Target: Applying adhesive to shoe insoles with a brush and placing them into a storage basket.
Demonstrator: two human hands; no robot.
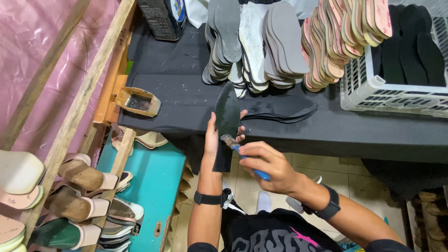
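Left hand (212, 140) grips a dark flat sole-shaped insole (227, 116) upright, long axis vertical, before the black-clothed counter's (186, 84) front edge; right hand (270, 165), clasping a blue-handled brush (242, 156), touches its lower middle.

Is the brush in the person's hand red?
No, the brush held in the right hand has a blue handle, and its tip touches the black sole held by the left hand.

Black insole (227, 116) upright in left hand (212, 140), blue-handled brush (242, 156) in right hand (270, 165) against it.
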